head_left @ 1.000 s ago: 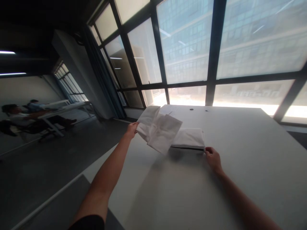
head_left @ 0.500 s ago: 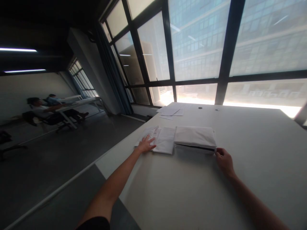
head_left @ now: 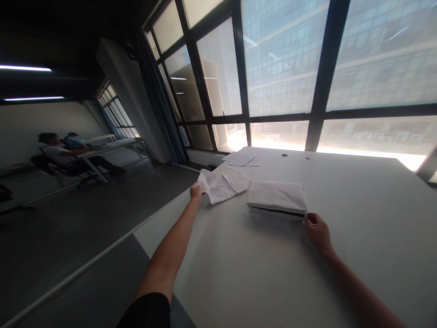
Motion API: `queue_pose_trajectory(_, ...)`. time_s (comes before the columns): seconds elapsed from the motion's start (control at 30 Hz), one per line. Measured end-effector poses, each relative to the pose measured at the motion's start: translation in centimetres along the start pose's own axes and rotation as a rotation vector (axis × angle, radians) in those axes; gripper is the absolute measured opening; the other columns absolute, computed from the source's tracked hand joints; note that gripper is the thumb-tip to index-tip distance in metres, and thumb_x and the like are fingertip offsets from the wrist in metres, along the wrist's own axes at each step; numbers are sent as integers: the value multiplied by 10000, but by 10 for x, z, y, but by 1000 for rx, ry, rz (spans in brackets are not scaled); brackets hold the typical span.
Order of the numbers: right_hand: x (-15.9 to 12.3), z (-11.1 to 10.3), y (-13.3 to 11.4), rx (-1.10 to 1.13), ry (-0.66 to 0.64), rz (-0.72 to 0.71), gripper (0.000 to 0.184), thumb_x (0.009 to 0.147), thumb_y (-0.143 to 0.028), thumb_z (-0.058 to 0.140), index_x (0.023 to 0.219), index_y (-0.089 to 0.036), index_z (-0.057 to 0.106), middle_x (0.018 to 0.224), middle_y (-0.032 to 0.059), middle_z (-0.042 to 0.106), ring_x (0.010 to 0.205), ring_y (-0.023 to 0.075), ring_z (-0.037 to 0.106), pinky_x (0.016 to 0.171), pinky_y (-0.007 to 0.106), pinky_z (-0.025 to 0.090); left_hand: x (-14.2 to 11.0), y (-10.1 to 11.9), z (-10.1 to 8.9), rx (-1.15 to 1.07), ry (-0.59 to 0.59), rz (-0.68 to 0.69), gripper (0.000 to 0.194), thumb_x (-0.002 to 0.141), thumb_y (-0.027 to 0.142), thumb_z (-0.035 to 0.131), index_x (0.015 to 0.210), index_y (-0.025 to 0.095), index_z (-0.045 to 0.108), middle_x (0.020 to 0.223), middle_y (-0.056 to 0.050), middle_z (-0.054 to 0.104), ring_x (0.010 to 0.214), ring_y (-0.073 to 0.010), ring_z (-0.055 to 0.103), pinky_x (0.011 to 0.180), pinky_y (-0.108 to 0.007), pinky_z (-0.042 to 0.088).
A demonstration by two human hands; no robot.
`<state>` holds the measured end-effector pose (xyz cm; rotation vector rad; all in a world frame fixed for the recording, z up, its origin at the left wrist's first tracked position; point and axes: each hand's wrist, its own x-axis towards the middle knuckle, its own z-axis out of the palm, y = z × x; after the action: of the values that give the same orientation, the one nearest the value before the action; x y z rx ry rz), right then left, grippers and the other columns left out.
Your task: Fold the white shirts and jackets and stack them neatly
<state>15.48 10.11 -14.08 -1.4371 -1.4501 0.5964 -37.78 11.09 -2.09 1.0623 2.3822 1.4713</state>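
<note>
My left hand (head_left: 197,191) is closed on the left end of a thin white cloth (head_left: 223,186), whose near edge is lifted off the table and creased. To the right of it, close to or touching its right end, lies a flat, folded white bundle (head_left: 276,195) with a dark strip showing along its front side. My right hand (head_left: 317,230) pinches the bundle's near right corner. What is inside the bundle cannot be made out.
Both hands work over a large white table (head_left: 266,273). Loose paper sheets (head_left: 241,158) lie near its far left edge, and a round dark cable hole (head_left: 284,155) is at the back. Tall windows (head_left: 280,59) stand behind. Two seated people (head_left: 63,152) are at desks far left.
My left hand has gone from lying flat on the white cloth to gripping its left end, pulling it left, away from me and up. My right hand stays at the bundle's corner.
</note>
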Motion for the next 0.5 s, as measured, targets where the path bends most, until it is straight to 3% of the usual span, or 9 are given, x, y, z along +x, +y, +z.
queue_pose_trajectory(0.1,0,1,-2,-7,4,11,383,763,-421,482,992,-171,659,908,131,734,803,255,684,741,347,503,-22,-31,-44,-38,141,-49,539,879,105,418,1409,161,490,1231,-137,657,1016,-213,697,808,-319,577)
queue_pose_trajectory(0.17,1,3,-4,-19,7,14,385,769,-420,472,994,-168,656,910,135,731,806,254,680,747,348,500,-48,-60,-72,-15,221,-72,586,817,107,496,1401,160,498,1235,-130,649,1104,-255,664,900,-371,561)
queue_pose_trajectory(0.27,0,4,-6,-52,19,12,390,781,-420,467,1009,-163,651,914,139,728,810,257,671,757,356,495,-84,-91,-98,75,299,-15,626,781,136,557,1404,124,495,1385,-179,545,1349,-345,472,1116,-475,408)
queue_pose_trajectory(0.33,-1,3,-7,-63,21,11,392,788,-422,469,1017,-160,651,915,139,727,808,258,668,756,359,493,-99,-95,-99,176,272,114,593,812,164,541,1401,123,499,1448,-186,486,1414,-354,379,1187,-495,306)
queue_pose_trajectory(0.4,-1,3,-8,-58,17,10,389,789,-420,474,1016,-161,654,906,137,728,802,257,666,754,358,494,-103,-83,-87,207,143,202,535,844,179,512,1378,157,528,1452,-160,491,1418,-339,372,1207,-496,273)
queue_pose_trajectory(0.5,-2,1,-10,-37,10,6,382,782,-419,480,1008,-168,660,902,131,732,809,253,671,757,351,499,-98,-50,-50,40,-131,137,480,861,171,493,1335,198,564,1401,-126,544,1355,-317,456,1173,-488,338)
